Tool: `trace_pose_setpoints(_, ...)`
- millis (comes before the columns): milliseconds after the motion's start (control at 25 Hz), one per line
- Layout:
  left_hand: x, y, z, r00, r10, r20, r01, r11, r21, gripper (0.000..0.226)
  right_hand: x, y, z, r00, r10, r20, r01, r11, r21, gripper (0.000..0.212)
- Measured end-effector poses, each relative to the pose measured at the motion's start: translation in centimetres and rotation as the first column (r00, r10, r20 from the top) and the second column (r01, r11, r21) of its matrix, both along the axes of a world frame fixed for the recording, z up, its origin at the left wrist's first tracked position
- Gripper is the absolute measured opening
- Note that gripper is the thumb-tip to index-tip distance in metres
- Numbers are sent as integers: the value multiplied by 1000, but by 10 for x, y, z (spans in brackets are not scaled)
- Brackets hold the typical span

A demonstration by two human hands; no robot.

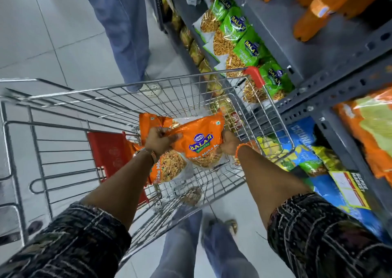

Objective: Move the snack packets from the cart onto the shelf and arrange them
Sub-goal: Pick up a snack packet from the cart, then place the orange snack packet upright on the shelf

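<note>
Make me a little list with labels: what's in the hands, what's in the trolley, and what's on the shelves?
left hand: grips the orange packets at their left side
right hand: grips the same orange packets at their right edge
cart: more orange packets under the hands
shelf: row of green packets
lower shelf: blue packets
behind cart: another person's legs
</note>
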State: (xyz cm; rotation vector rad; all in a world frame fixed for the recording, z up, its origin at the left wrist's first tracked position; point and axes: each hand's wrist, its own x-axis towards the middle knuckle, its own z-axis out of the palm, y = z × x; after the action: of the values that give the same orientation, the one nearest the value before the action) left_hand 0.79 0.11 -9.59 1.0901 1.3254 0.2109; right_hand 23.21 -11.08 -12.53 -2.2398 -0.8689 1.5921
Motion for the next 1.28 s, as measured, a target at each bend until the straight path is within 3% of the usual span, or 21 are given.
trace_pose_setpoints(120, 15, 5, 45, 996, -28, 89, 16, 992, 128, 32, 7, -11, 31, 995, -94, -22, 96, 990, 107, 68)
trace_pose_setpoints(240, 31, 13, 102, 981, -67, 182, 7, 950, 311, 12, 9, -22, 82, 990, -131, -48, 139, 952, 273, 70)
trace_pose_setpoints(280, 38, 14, 124, 972, -64, 226, -19, 938, 346, 16, 8, -27, 103, 982, -175, -65, 187, 928, 321, 67)
trace_pose_setpoints(480, 78, -4, 249, 857, -144, 494, -101, 894, 436, 16, 7, -61, 227, 930, -361, -68, 330, 739, 588, 72)
trace_pose_setpoints(640, 106, -28, 329, 758, -231, 610, -156, 844, 513, 21, 12, -96, 297, 870, -492, -28, 360, 597, 717, 57)
trace_pose_setpoints(1000, 189, -111, 513, 348, -483, 803, -158, 815, 558, 12, 20, -212, 472, 670, -739, 71, 243, 308, 920, 57)
trace_pose_setpoints(1280, 253, -210, 613, 121, -596, 794, 87, 803, 590, 4, 25, -309, 554, 474, -880, -34, 293, 121, 949, 56)
